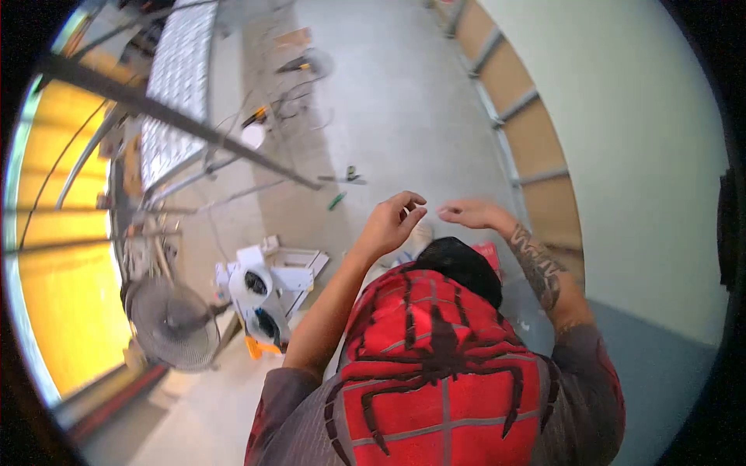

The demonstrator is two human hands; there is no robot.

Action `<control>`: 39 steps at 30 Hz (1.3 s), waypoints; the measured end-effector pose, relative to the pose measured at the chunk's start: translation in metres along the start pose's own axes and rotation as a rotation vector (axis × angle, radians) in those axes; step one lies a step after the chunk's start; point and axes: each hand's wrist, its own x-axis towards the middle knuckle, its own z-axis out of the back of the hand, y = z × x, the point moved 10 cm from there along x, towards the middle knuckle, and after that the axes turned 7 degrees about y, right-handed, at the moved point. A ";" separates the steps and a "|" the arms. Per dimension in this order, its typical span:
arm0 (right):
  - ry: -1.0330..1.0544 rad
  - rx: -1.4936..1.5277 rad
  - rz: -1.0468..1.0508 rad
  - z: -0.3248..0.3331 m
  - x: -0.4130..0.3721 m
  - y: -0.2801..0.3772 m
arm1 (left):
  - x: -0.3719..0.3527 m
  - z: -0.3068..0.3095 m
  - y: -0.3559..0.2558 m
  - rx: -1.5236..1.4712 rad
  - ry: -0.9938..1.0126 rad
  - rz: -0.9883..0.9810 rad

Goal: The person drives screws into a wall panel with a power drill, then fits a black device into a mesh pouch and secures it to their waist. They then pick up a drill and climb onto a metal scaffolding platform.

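My left hand (395, 221) is raised in front of my body, its fingers loosely bent and the thumb apart from them. Across a small gap is my right hand (470, 213), slightly blurred, with its fingers stretched out toward the left one. I see nothing held in either hand. Both are above the floor, just beyond my red shirt (482, 404) with its black spider print. A black rounded shape (460, 268), perhaps clothing, shows below the hands. Part of a red object (489, 255) appears under my right forearm.
At left stand a grey fan (175, 325) and a white machine with dark round openings (252, 283). A metal bar (179, 113) slants across the upper left. On the floor lie a green item (336, 201), cables and a power tool (294, 65). A pale panel (637, 155) rises at right.
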 end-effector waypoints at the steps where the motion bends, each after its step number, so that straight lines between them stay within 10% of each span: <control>1: 0.285 0.238 0.103 -0.033 0.033 0.031 | -0.014 0.013 0.023 0.060 -0.038 0.074; 6: 0.848 0.168 -0.129 -0.063 0.014 0.097 | -0.124 0.050 0.133 0.127 -0.189 0.377; 16: 0.510 0.154 -0.295 -0.034 -0.058 0.075 | -0.287 0.031 0.192 -0.215 -0.573 0.648; 19: 0.482 0.235 -0.292 -0.068 -0.084 0.026 | -0.355 -0.035 0.224 0.128 -0.080 0.920; 23: 0.438 0.362 -0.393 -0.105 -0.110 -0.018 | -0.413 -0.142 0.163 -0.648 0.421 0.890; 26: 0.367 0.458 -0.483 -0.131 -0.135 -0.047 | -0.379 -0.148 0.122 -0.903 0.090 0.512; 39: 0.048 0.813 -0.650 -0.234 -0.175 -0.143 | -0.355 -0.104 0.150 -0.658 0.121 0.869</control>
